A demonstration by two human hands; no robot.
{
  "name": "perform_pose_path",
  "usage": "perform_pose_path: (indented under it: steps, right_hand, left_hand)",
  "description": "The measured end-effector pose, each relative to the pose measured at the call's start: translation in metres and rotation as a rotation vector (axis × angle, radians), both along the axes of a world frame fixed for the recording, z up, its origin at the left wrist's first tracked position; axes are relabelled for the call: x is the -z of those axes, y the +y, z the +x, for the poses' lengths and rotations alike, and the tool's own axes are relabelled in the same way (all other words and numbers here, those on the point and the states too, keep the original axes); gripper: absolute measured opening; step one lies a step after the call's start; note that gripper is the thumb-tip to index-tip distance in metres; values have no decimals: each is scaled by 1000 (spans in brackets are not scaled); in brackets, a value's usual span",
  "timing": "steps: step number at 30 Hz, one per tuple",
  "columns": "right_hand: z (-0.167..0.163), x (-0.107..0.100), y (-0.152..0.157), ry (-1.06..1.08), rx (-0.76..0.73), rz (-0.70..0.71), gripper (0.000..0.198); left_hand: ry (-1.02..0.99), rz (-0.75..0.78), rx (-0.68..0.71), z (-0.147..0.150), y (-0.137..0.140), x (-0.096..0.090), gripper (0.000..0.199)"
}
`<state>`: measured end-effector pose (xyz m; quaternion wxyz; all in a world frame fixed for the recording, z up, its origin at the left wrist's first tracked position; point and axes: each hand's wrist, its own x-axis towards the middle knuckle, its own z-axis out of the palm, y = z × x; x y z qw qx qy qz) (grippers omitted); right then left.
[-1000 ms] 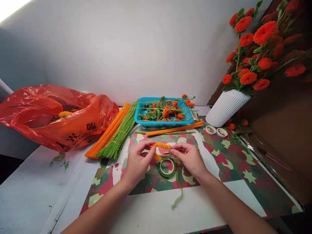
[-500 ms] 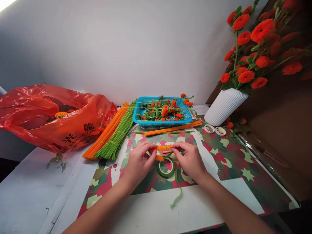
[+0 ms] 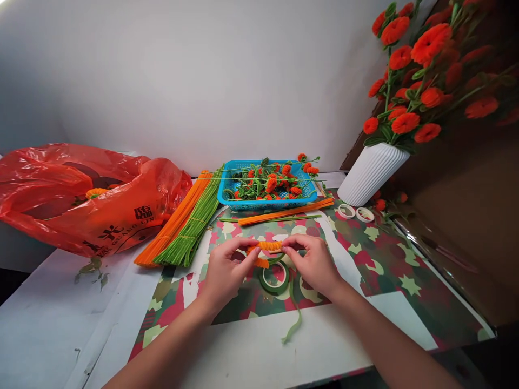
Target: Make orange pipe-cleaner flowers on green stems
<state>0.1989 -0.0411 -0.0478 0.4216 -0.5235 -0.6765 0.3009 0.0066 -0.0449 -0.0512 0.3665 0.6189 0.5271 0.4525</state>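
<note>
An orange coiled pipe cleaner [image 3: 270,246] stretches between my two hands just above the table. My left hand [image 3: 229,267] pinches its left part, where a second coiled stretch hangs lower beside the thumb. The fingertips of my right hand [image 3: 314,265] are closed on its right end. Right below lies a roll of green floral tape [image 3: 274,289], with a loose tail [image 3: 295,327] running toward the front. Part of the coil is hidden behind my left fingers.
Behind my hands stand a blue basket [image 3: 267,204] of small orange flowers and a few orange pipe cleaners [image 3: 286,212]. Orange and green bundles [image 3: 184,232] and a red plastic bag [image 3: 121,227] lie left. A white vase [image 3: 371,175] and white tape rolls [image 3: 365,215] are at right.
The whole view has shifted slightly, so things sit a little further left. Both hands keep their hold on the orange coil, with hardly any visible change.
</note>
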Motion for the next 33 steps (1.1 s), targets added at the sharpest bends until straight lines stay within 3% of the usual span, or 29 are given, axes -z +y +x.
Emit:
perform_pose_path:
  steps: [8,14,19,33]
  right_hand:
    - [-1,1,-1,28,-33,-61,13]
    - [-6,2,-1,233,50,-231,8]
    - [-6,6,2,333,69,-250,11]
    - [-12,5,-7,360,-79,-317,12]
  left_hand:
    - [77,80,62,-2,1,2,15]
    - [-98,-83,10,2,1,1,27]
    - [-193,-114,-67,5,-2,-1,26]
    - [-274,-105,-67,4,-1,3,22]
